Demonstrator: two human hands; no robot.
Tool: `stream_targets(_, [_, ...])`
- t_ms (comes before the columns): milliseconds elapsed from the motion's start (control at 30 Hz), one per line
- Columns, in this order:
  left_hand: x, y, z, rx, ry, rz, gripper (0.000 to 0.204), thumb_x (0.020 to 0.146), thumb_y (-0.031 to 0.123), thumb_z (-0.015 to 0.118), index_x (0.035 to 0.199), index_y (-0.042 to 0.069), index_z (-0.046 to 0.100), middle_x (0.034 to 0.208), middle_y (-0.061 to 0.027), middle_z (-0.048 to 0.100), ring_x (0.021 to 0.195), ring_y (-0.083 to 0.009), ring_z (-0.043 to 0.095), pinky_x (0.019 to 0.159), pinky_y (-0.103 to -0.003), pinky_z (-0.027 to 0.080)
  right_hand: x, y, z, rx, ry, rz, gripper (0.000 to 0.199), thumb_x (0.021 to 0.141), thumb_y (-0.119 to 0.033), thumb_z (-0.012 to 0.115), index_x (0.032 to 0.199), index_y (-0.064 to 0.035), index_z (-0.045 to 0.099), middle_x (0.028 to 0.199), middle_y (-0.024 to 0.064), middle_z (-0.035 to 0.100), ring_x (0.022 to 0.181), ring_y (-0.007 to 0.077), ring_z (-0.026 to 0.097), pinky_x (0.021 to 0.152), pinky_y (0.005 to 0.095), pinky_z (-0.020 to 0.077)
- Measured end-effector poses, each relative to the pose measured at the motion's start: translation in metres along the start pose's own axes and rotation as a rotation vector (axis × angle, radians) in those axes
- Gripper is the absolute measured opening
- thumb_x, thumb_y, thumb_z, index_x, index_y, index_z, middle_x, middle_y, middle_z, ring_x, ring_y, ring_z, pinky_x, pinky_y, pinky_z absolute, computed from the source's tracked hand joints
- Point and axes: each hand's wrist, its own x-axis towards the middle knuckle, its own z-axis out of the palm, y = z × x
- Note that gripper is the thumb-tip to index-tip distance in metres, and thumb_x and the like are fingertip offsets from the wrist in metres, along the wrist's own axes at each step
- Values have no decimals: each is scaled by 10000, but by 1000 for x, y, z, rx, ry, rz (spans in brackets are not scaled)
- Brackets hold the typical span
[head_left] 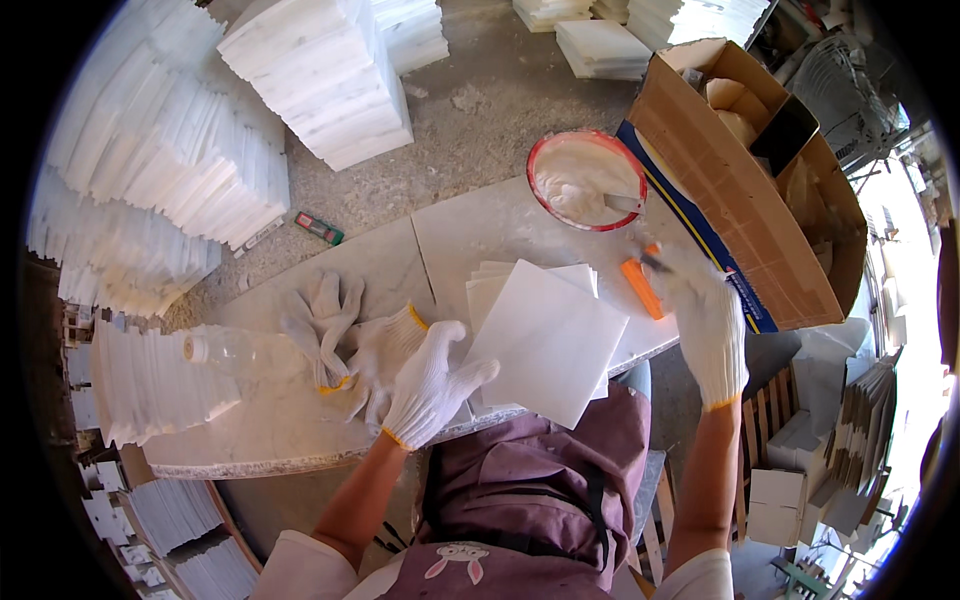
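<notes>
My left hand (435,385), in a white knitted glove, is open beside the left edge of a small stack of white tiles (548,340). Its thumb and fingers are apart, with nothing between them. The top tile lies askew over the others and juts past the table's near edge. My right hand (710,330), also gloved, is raised at the right of the table, its fingers blurred and closed around a small dark object too smeared to name. Just left of it lies an orange block-like piece (642,288).
A red-rimmed bucket (587,180) of pale paste holds a flat tool. Beyond my right hand stands an open cardboard box (745,185). Spare gloves (345,335) and a clear bottle (235,352) lie left on the table (390,250). Tall tile stacks (315,80) rise behind.
</notes>
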Motion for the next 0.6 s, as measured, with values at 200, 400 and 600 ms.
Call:
stream_targets(200, [24, -9, 4, -120, -166, -176, 633, 757, 408, 817, 1145, 15, 508, 920, -111, 632, 758, -173, 605, 674, -306, 506, -136, 5, 32, 801, -154, 547, 321, 951, -38, 556, 1251, 68, 594, 1081, 81, 661, 957, 143, 633, 837, 271, 532])
stream_targets(400, [24, 36, -15, -259, -308, -228, 571, 804, 330, 789, 1183, 6, 510, 800, -27, 600, 631, -71, 563, 512, -236, 477, -164, 2, 58, 1036, -194, 760, 290, 966, -79, 579, 1228, 43, 602, 1055, 60, 669, 932, 116, 628, 838, 260, 526])
stream_targets(600, [48, 67, -17, -173, -453, -273, 400, 871, 401, 704, 1020, 41, 618, 800, 16, 584, 645, -40, 527, 484, -230, 440, -165, 4, 72, 862, -131, 527, 175, 953, -56, 579, 1079, 42, 651, 959, 51, 679, 784, 100, 642, 741, 229, 519])
